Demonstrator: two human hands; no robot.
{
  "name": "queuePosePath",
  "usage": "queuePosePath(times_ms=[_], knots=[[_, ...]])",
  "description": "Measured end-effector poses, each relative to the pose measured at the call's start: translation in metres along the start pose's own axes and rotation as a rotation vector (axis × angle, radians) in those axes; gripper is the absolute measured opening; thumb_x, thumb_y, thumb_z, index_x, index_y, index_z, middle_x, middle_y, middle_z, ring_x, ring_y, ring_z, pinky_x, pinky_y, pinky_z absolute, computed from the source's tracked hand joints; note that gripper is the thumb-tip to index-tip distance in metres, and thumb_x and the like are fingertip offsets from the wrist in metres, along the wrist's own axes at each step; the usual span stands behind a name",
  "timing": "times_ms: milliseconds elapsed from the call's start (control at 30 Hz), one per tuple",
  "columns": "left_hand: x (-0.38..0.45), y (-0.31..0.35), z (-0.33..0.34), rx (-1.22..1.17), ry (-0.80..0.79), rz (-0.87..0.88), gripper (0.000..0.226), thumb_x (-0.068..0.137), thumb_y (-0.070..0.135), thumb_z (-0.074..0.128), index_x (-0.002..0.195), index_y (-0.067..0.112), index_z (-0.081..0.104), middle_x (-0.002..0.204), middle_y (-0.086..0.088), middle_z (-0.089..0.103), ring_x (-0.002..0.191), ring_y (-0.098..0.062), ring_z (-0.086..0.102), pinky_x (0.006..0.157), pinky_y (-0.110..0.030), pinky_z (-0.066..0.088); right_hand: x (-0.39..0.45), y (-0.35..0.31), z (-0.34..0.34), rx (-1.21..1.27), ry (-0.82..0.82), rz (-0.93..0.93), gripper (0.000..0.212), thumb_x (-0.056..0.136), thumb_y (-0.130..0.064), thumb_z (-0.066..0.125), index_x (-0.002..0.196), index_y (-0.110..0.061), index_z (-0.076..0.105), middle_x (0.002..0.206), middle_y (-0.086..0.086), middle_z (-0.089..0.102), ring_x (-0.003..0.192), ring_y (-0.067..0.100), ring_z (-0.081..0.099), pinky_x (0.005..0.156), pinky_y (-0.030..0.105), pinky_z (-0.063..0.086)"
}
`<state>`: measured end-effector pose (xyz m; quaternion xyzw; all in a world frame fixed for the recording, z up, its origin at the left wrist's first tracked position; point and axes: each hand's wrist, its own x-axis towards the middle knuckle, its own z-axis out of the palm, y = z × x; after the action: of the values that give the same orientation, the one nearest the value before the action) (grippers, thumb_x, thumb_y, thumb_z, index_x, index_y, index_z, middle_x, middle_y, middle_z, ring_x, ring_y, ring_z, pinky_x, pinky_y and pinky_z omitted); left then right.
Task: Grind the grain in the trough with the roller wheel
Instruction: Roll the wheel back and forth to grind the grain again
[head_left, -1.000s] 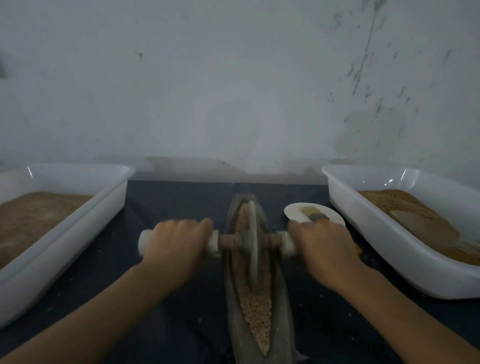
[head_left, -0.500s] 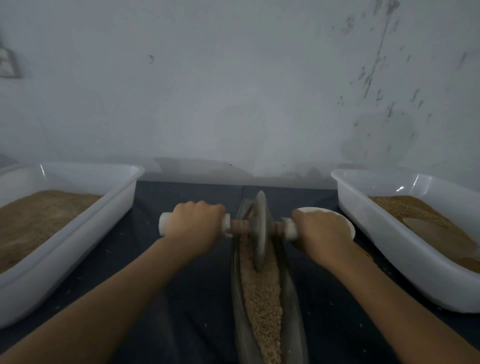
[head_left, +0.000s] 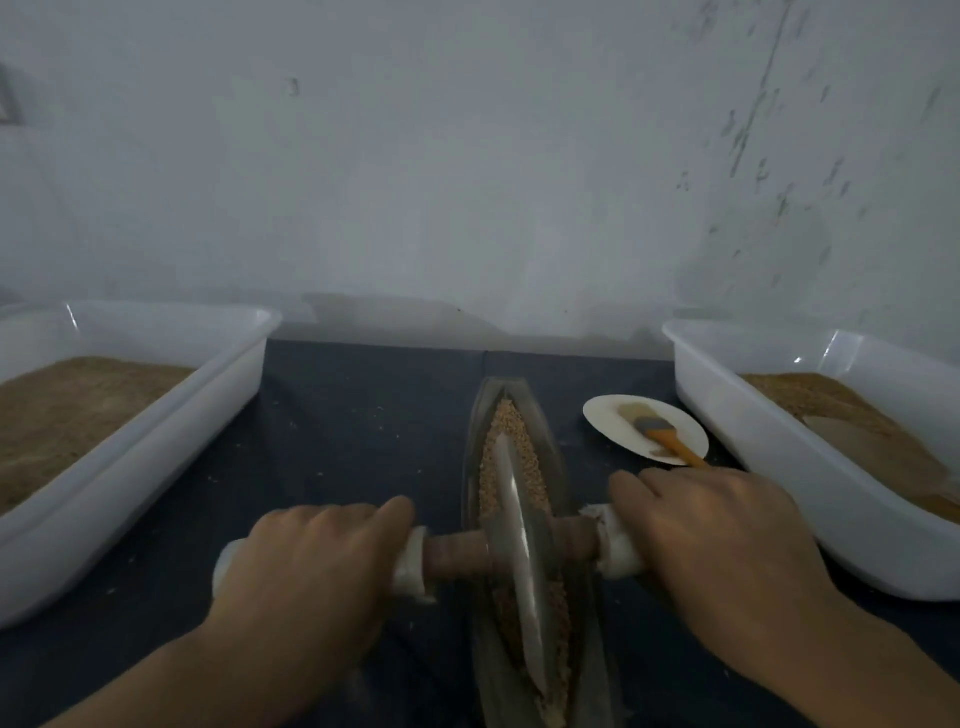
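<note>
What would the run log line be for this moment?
step: grinding | left hand and right hand: gripping roller wheel handles | wheel: in trough on grain

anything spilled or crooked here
Pale flecks lie scattered on the dark cloth left of the trough, so some grain or dust has apparently spilled. The roller wheel looks slightly slanted against the trough's line, though lens distortion may add to that. Both hands grip its handles.
</note>
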<state>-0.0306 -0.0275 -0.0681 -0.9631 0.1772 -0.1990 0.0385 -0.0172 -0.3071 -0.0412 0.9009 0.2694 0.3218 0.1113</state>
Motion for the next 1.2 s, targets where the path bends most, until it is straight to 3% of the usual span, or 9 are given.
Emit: queuePosePath(times_ms=[100,267,500,600,667,767,833,933,1200], knots=[[0.018,-0.001,0.010,-0.002,-0.110,-0.124,0.036,0.079,0.054,0.056,0.080,0.041,0.023,0.069,0.015,0.039,0.062,-0.008,0.043,0.060,-0.030,0.042,0.010,0.008,0.021,0.020,-0.136,0.043,0.049,0.034,-0.022,0.091,0.064,-0.021,0.051,0.050,-0.002,0.051,0.040,0.017,0.050,0.039,0.020,0.019],[0.098,-0.013,0.029,0.114,0.003,-0.185,0.020,0.082,0.036,0.060,0.089,0.032,0.041,0.088,0.005,0.060,0.080,-0.023,0.060,0.063,-0.033,0.037,0.065,0.033,0.081,-0.001,-0.201,0.197,0.031,0.080,-0.044,0.065,0.083,-0.030,0.037,0.080,-0.004,0.060,0.071,0.019,0.057,0.057,0.030,0.031],[0.096,-0.007,0.023,0.102,0.017,-0.138,0.031,0.081,0.032,0.066,0.088,0.028,0.036,0.089,0.006,0.061,0.072,-0.016,0.053,0.062,-0.032,0.034,0.048,0.026,0.079,-0.011,-0.123,0.199,0.037,0.065,-0.037,0.080,0.075,-0.028,0.045,0.061,-0.006,0.052,0.054,0.017,0.053,0.047,0.025,0.026],[0.044,0.006,0.004,0.096,0.130,0.018,0.049,0.049,0.028,0.087,0.075,0.026,0.046,0.065,0.005,0.058,0.052,-0.014,0.055,0.050,-0.028,0.034,0.009,0.011,0.044,0.052,-0.069,0.138,0.057,0.034,-0.035,0.091,0.067,-0.029,0.046,0.053,-0.008,0.049,0.042,0.013,0.048,0.041,0.017,0.013],[0.018,0.010,-0.007,0.038,0.240,0.115,0.052,0.028,0.019,0.089,0.064,0.023,0.051,0.050,0.005,0.049,0.039,-0.016,0.048,0.043,-0.027,0.035,-0.011,0.006,0.033,0.108,-0.169,0.130,0.059,0.040,-0.033,0.089,0.070,-0.033,0.038,0.060,-0.008,0.052,0.049,0.013,0.052,0.039,0.026,0.034],[0.006,0.011,-0.011,0.047,0.223,0.131,0.052,0.024,0.018,0.088,0.060,0.021,0.051,0.047,0.006,0.045,0.035,-0.017,0.044,0.043,-0.025,0.028,-0.021,0.008,0.034,0.101,-0.266,0.149,0.058,0.060,-0.037,0.082,0.078,-0.038,0.027,0.072,-0.010,0.055,0.065,0.011,0.057,0.058,0.035,0.050],[0.019,0.011,-0.009,0.076,0.129,0.096,0.052,0.031,0.023,0.089,0.067,0.023,0.051,0.053,0.006,0.051,0.042,-0.017,0.051,0.047,-0.026,0.027,-0.014,0.006,0.035,0.059,-0.287,0.155,0.057,0.059,-0.043,0.081,0.076,-0.039,0.027,0.065,-0.013,0.049,0.057,0.005,0.050,0.049,0.024,0.039],[0.062,0.005,0.008,0.180,0.052,-0.044,0.033,0.076,0.033,0.068,0.086,0.029,0.037,0.083,0.008,0.060,0.071,-0.016,0.060,0.058,-0.030,0.032,0.010,0.015,0.054,0.025,-0.217,0.179,0.049,0.052,-0.041,0.087,0.070,-0.032,0.041,0.055,-0.009,0.051,0.047,0.010,0.048,0.041,0.020,0.013],[0.130,-0.014,0.034,0.167,0.067,-0.144,0.027,0.082,0.027,0.062,0.087,0.026,0.035,0.093,0.003,0.064,0.082,-0.022,0.063,0.061,-0.033,0.034,0.072,0.039,0.106,0.034,-0.201,0.325,0.021,0.084,-0.042,0.060,0.094,-0.027,0.048,0.083,-0.005,0.062,0.074,0.018,0.060,0.062,0.033,0.048]])
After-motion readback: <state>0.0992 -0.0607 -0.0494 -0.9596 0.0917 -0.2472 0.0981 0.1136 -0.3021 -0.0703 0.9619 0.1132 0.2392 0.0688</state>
